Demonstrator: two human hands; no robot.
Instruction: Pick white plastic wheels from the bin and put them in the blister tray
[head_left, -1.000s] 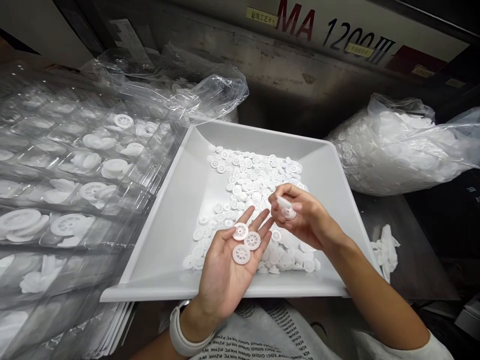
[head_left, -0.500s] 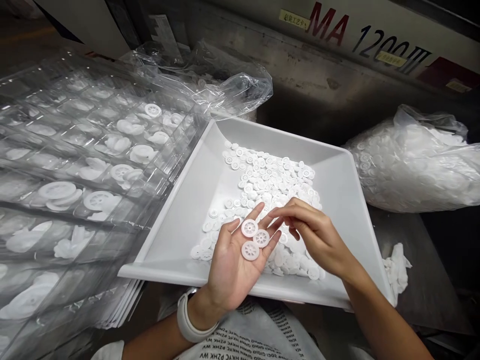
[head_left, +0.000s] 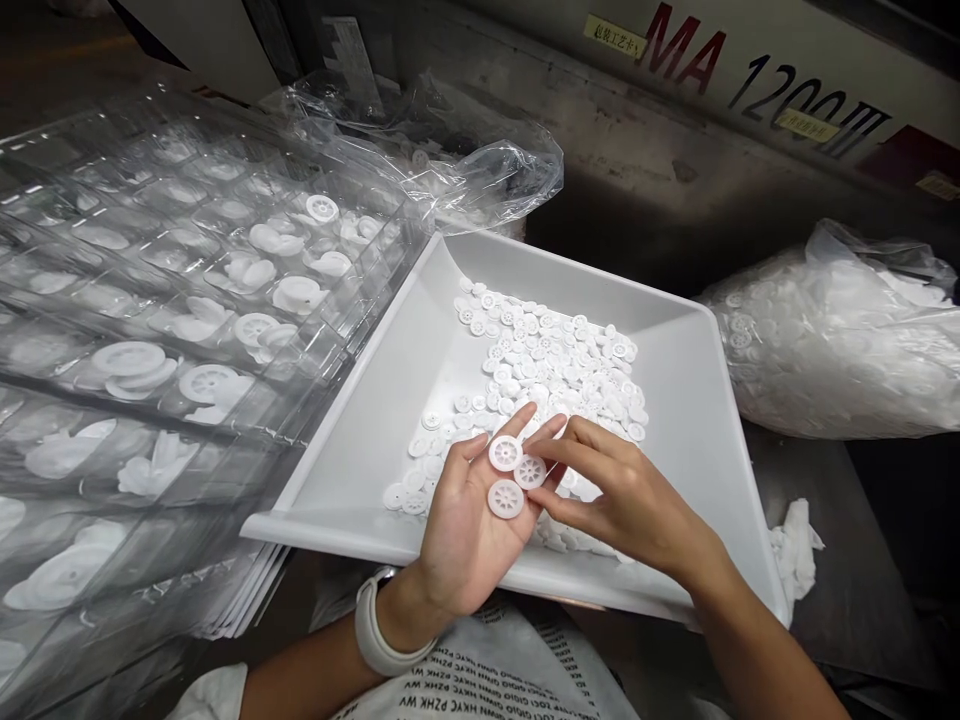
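Yellow labels [head_left: 808, 125] sit on the panel [head_left: 740, 62] marked MA 1200III

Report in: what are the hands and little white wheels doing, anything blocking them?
Left hand palm up, three white wheels on it. Right hand at the rightmost one's edge, grip unclear. Tray below; no obstruction visible.

The left hand [head_left: 472, 540] is palm up, fingers [head_left: 519, 420] extended. The right hand [head_left: 637, 500] meets it, thumb [head_left: 562, 510] and forefinger [head_left: 579, 456] bent inward.
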